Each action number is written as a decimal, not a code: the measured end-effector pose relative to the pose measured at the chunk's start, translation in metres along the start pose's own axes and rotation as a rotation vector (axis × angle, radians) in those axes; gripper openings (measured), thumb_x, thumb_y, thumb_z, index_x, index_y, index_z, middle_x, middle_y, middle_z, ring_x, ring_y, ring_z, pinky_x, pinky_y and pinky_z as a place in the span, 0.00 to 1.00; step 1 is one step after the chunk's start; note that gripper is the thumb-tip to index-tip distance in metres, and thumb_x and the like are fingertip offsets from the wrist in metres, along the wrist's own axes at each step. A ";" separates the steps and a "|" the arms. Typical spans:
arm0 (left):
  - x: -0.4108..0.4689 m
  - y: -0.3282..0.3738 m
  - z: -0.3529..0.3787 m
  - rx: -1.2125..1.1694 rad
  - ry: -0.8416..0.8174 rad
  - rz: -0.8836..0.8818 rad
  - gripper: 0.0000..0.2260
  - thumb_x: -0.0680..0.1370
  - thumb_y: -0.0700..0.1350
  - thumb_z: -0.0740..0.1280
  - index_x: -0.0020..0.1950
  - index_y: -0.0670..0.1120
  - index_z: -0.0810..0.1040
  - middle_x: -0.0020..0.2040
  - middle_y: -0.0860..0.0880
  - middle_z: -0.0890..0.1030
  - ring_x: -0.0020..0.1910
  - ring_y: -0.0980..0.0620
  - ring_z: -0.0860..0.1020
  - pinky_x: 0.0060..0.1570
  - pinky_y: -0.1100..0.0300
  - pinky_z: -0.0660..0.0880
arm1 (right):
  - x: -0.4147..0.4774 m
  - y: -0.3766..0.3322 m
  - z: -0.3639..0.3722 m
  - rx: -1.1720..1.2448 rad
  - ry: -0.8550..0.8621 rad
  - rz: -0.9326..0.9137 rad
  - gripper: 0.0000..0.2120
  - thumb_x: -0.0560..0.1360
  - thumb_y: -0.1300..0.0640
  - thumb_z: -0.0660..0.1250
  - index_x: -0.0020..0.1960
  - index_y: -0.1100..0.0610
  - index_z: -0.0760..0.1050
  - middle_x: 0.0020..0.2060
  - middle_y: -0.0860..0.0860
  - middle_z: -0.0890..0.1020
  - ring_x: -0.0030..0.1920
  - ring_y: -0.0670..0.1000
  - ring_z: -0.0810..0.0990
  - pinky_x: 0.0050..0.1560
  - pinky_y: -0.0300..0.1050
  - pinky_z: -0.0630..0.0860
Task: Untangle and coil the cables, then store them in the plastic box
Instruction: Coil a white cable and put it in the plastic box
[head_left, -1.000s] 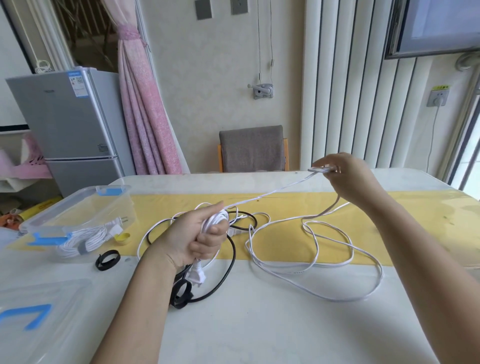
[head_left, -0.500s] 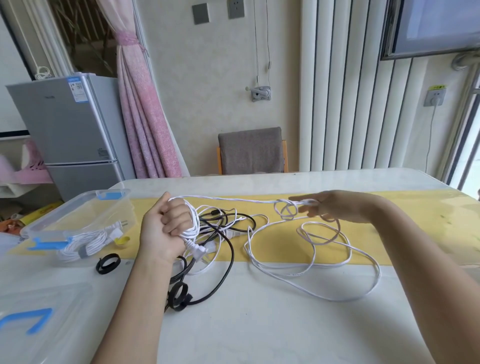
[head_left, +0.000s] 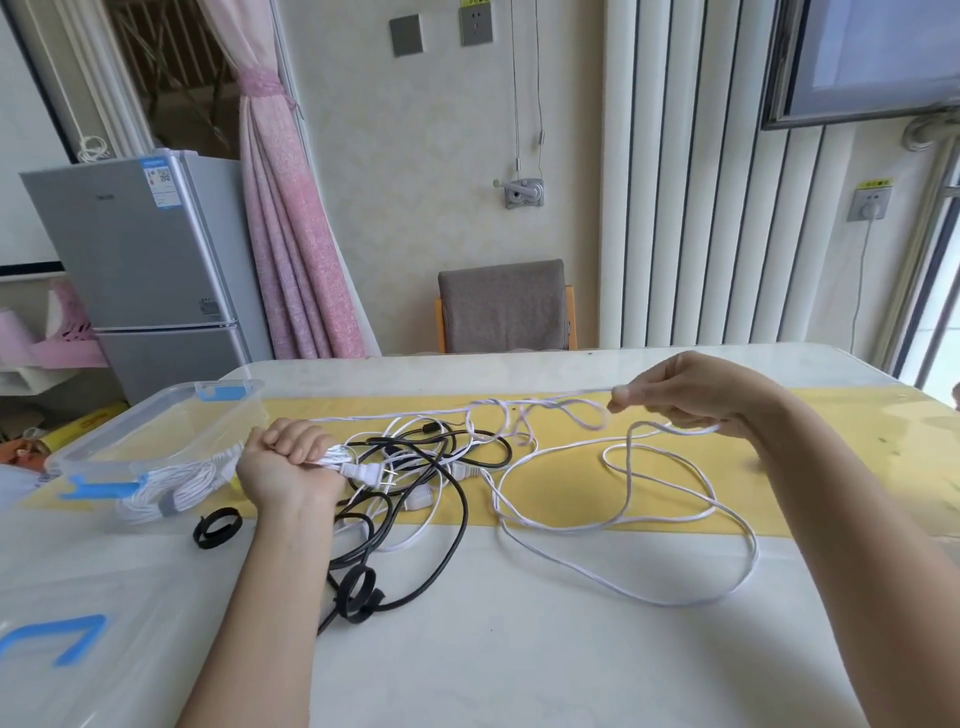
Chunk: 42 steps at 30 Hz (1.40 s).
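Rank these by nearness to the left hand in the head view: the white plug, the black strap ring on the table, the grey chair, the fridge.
1. White plug: sticks out of the left hand, toward the right.
2. Black strap ring: on the table, just left of the wrist.
3. Fridge: off the table, far left.
4. Grey chair: behind the table's far edge.

The left hand (head_left: 288, 462) hides the coiled part of the white cable (head_left: 623, 525).

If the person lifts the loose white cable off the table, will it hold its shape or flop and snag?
Probably floppy: the white cable lies in slack, uneven loops on the table. It looks thin, so likely light. It may snag, since its strands cross the black cable near the left hand, and small twists show beside the right hand.
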<state>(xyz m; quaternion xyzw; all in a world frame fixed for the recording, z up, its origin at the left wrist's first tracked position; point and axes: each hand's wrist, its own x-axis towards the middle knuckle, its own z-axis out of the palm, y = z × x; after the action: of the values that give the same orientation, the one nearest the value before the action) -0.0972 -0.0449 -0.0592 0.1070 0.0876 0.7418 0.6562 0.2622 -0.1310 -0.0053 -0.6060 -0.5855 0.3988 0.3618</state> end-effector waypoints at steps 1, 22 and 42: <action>0.002 0.008 -0.003 -0.017 0.040 0.036 0.25 0.81 0.46 0.49 0.23 0.49 0.64 0.21 0.56 0.61 0.18 0.58 0.58 0.20 0.68 0.57 | 0.001 0.003 -0.007 0.055 0.044 0.000 0.13 0.71 0.53 0.69 0.47 0.62 0.82 0.22 0.45 0.57 0.21 0.44 0.52 0.19 0.32 0.51; -0.034 -0.024 0.027 0.331 -0.832 -0.942 0.18 0.84 0.52 0.46 0.38 0.47 0.64 0.24 0.52 0.58 0.21 0.56 0.56 0.24 0.63 0.54 | 0.002 -0.041 0.084 -0.235 -0.019 -0.451 0.15 0.77 0.55 0.67 0.63 0.49 0.76 0.58 0.44 0.80 0.61 0.42 0.76 0.63 0.38 0.70; -0.036 -0.032 0.034 0.395 -0.337 -0.216 0.15 0.79 0.47 0.54 0.34 0.46 0.70 0.25 0.53 0.64 0.21 0.57 0.61 0.23 0.65 0.61 | -0.004 -0.030 0.128 -0.637 -0.318 -0.342 0.15 0.78 0.58 0.61 0.59 0.44 0.79 0.27 0.45 0.71 0.27 0.43 0.67 0.32 0.37 0.64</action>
<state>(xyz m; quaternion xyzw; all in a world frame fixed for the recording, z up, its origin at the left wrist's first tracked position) -0.0529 -0.0773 -0.0363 0.3446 0.1310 0.6080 0.7031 0.1334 -0.1374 -0.0312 -0.5122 -0.8213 0.2199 0.1216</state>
